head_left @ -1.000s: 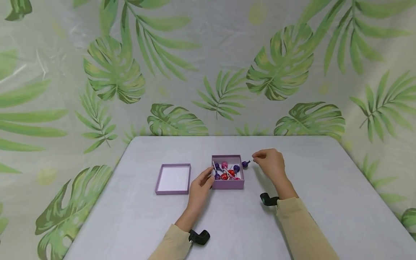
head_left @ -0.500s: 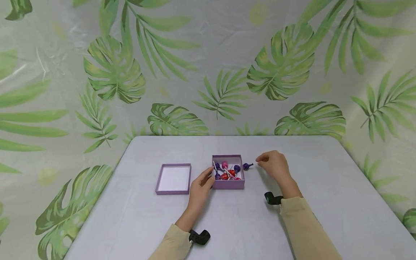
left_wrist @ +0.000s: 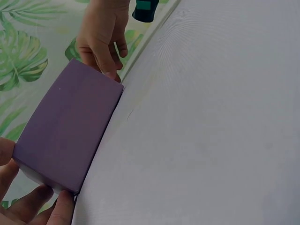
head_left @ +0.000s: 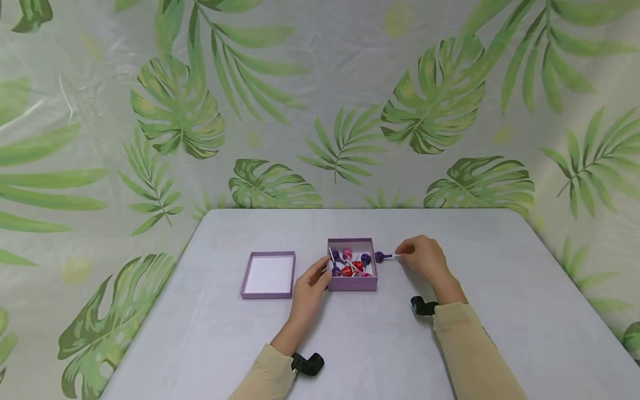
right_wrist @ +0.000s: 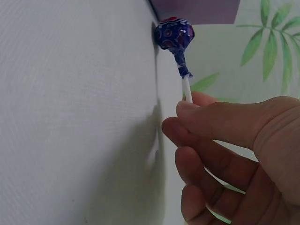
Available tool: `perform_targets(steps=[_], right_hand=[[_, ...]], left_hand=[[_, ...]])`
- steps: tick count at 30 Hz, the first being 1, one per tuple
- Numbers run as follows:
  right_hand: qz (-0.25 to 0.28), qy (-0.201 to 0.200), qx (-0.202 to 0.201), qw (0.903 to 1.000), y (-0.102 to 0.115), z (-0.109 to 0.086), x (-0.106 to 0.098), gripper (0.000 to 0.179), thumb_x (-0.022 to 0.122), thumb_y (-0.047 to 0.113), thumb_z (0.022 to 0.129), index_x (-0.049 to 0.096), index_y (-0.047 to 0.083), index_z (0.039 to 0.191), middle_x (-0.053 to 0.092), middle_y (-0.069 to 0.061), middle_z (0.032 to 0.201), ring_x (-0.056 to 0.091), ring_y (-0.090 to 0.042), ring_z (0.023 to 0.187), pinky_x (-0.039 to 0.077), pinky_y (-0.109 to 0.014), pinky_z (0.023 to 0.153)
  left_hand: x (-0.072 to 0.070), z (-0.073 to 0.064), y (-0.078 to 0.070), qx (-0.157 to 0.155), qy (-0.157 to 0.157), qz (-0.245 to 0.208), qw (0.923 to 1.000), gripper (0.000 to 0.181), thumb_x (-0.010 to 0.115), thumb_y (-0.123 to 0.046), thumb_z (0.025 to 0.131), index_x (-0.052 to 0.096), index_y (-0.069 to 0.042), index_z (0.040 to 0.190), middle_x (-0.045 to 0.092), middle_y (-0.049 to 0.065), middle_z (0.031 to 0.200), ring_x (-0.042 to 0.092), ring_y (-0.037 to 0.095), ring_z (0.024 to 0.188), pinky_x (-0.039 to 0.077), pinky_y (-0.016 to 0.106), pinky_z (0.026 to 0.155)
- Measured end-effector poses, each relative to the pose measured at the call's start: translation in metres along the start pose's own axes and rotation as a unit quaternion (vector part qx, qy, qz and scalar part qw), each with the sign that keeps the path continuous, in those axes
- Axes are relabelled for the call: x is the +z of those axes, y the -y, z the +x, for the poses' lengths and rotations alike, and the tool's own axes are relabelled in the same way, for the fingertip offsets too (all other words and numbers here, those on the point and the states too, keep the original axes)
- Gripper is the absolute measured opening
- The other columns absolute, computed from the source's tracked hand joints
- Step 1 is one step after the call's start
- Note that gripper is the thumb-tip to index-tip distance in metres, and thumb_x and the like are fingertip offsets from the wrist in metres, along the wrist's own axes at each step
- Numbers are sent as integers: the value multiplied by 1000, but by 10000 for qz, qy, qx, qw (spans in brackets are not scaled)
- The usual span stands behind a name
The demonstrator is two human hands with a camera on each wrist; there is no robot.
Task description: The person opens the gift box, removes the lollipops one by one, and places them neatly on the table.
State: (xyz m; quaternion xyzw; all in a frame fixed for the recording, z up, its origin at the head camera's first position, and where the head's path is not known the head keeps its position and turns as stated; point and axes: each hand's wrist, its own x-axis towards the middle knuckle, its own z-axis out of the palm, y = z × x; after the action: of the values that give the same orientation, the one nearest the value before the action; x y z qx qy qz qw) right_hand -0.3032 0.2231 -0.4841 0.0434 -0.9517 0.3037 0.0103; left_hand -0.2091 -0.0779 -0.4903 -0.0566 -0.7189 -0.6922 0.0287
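A purple box (head_left: 352, 284) with several lollipops (head_left: 347, 271) in it, wrapped in purple, red and pink, stands on the table in the head view. My left hand (head_left: 307, 290) touches its left wall with the fingertips; the left wrist view has these fingers (left_wrist: 63, 206) at the box corner. To the right of the box, my right hand (head_left: 426, 260) pinches the white stick of a purple-wrapped lollipop (head_left: 381, 257) between thumb and index finger. Its round head (right_wrist: 174, 35) points toward the box and is close over the table in the right wrist view.
A shallow purple lid (head_left: 268, 295) with a white inside lies left of the box. Everything rests on a white-covered table (head_left: 370, 344). Behind it hangs a leaf-patterned sheet (head_left: 350, 83). Each wrist bears a black camera (head_left: 308, 364).
My right hand has moved slightly to the right and nearer to me. The lollipop has shifted right with it, and more of its white stick shows. My left hand stays at the box.
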Motion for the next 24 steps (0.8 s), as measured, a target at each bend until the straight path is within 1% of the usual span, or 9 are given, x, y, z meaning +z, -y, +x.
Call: perform_targets(steps=[6,8,13,15,21,24], right_hand=[[48,22,33,10000,-6,2,3,9,73,11,91,80,14,97,74,-6,100,62,-31,103,49,-50,89],[81,1,39,10000,-7,2,4,9,74,12,91,80,15,96,74,-6,100,62,-32,104,48,-51,91],[66,-53,-44,10000,-8,3,5,8,76,14,90,82,15,95,75,-9,103,62,-35,107,48,-53,93],[18,-71,-70,9999,-9,3,5,8,77,15,89,83,15,94,75,-10,104,63,-36,107,48,-53,93],[-78,-66,-75,9999,-13,4,7,8,77,15,89,83,16,93,74,-10,104,63,-35,107,49,-53,92],[-81,-18,-89,9999,-13,4,6,8,77,15,89,83,16,94,75,-8,101,64,-33,104,49,-51,90]], left_hand=[[0,2,1,-63,19,-19,10000,41,59,-9,102,56,-6,144,54,13,145,49,33,135,49,32,100],[0,5,7,-88,10,-51,9999,41,59,-9,102,56,-7,144,54,13,145,48,33,135,49,33,100],[2,13,28,-77,-101,-68,9999,41,60,-13,103,57,-12,144,54,11,146,49,31,135,48,33,101],[2,14,33,-49,-154,-34,9999,41,60,-15,102,58,-14,143,55,10,145,50,30,134,48,34,101],[2,14,37,-57,-211,-3,9998,39,62,-17,101,62,-20,140,58,5,142,53,26,132,50,32,99],[2,14,36,-59,-217,-43,9997,39,62,-16,101,62,-19,140,58,5,141,53,26,131,50,31,98]])
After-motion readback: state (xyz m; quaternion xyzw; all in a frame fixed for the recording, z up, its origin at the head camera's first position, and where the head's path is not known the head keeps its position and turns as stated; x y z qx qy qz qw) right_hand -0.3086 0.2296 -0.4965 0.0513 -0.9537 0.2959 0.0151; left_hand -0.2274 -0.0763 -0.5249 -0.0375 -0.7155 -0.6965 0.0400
